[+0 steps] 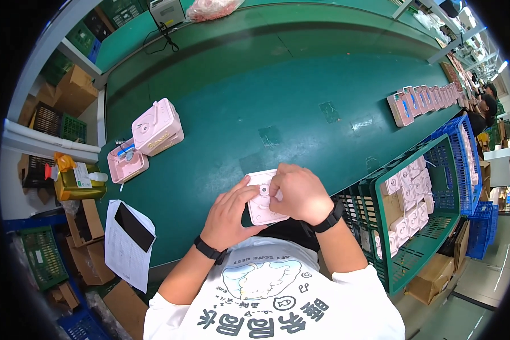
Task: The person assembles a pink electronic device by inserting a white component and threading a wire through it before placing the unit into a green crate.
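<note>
Right, both hands are on it now: a pink panel (260, 213), at the near edge of the green surface (221, 136), just in front of the white shirt (345, 300). Whether it rests there or is lifted clear, I can't tell from this angle.

The left hand (226, 214) is clamped on the panel, fingers over the top face, thumb tucked along the near left corner. Over to the right hand (303, 195), fingers curled in tight across the opposite side, tips close to the round fitting (264, 190); whether they pinch something small or just press, the knuckles hide.

Now, how does it handle? It looks like moulded plastic, so I'd call it light and stiff, no real bend in it. Smooth face, probably a touch slippery, and easy to scuff; the round fitting looks like the delicate spot. Best hold, I'd say, is by opposite rims, thumb beneath, pressure off the middle.

And the lie of it: fitted face up, nearly square to the body, far end leaning slightly left. The long axis seems to run away from the person, though the right hand covers that side, so the full width is anyone's guess.
</note>
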Motion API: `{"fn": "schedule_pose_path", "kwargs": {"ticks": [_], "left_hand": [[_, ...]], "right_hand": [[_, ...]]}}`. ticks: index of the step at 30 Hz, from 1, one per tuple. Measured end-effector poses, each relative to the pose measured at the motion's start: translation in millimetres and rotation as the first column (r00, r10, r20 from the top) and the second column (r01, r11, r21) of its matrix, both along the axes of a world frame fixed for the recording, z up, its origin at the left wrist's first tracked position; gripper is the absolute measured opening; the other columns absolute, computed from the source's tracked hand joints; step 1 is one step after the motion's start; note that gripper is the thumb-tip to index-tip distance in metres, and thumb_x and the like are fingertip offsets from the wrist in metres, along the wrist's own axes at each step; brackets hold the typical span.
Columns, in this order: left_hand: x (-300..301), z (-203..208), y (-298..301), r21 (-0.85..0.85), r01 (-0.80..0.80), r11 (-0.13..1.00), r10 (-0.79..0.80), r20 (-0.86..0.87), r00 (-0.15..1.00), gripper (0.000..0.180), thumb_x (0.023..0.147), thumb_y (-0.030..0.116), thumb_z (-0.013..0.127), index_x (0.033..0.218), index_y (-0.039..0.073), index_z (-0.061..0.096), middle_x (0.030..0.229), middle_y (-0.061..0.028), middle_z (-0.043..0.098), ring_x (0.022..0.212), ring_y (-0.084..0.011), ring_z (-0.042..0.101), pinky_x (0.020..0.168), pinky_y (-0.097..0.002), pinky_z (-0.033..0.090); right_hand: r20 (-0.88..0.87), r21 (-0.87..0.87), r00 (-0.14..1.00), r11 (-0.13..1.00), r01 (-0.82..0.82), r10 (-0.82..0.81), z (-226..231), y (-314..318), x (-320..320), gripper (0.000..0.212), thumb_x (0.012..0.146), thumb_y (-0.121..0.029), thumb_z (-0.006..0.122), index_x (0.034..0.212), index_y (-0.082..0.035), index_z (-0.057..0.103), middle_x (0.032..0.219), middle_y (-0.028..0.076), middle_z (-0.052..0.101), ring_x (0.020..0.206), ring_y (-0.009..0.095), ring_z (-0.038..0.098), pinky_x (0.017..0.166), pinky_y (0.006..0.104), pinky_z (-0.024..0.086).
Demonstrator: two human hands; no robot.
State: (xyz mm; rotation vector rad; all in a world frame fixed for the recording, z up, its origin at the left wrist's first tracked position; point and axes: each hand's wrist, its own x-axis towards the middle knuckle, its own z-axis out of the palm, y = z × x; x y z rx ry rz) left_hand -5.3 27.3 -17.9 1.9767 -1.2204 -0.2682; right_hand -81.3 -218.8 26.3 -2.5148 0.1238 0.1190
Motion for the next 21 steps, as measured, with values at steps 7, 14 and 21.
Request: {"fn": "schedule_pose_path", "kwargs": {"ticks": [7,14,21], "left_hand": [[9.7,18.1,-10.5,0.064,0.090,0.994,-0.099,0.143,0.985,0.079,0.076,0.032,0.106,0.145,0.010,0.074,0.154,-0.0141,0.073,0.157,-0.0419,0.064,0.115,-0.0533,0.057],[14.1,28.3,-10.2,0.245,0.120,0.962,-0.199,0.330,0.923,0.069,0.081,0.040,0.098,0.137,0.005,0.077,0.147,-0.0186,0.072,0.153,-0.0487,0.062,0.110,-0.0591,0.058],[11.1,10.8,-26.1,0.114,0.149,0.982,-0.180,0.354,0.918,0.072,0.078,0.038,0.098,0.138,0.004,0.077,0.141,-0.0197,0.073,0.149,-0.0504,0.063,0.112,-0.0589,0.060]], "right_hand": [[0.224,0.061,0.971,0.995,0.075,-0.087,-13.6,-2.9,-16.2,0.020,0.082,-0.013,0.089,0.093,-0.009,0.073,0.099,0.010,0.069,0.097,0.036,0.072,0.085,0.0468,0.061],[0.460,0.279,0.869,0.959,0.055,-0.183,-51.2,7.3,-16.7,0.022,0.088,-0.017,0.091,0.094,-0.011,0.071,0.143,0.017,0.070,0.118,0.041,0.065,0.104,0.0488,0.058],[0.418,0.363,0.882,0.930,0.058,-0.218,-65.8,-10.1,-21.4,0.025,0.084,-0.021,0.094,0.088,-0.011,0.071,0.141,0.016,0.072,0.120,0.040,0.065,0.103,0.0473,0.057]]}}
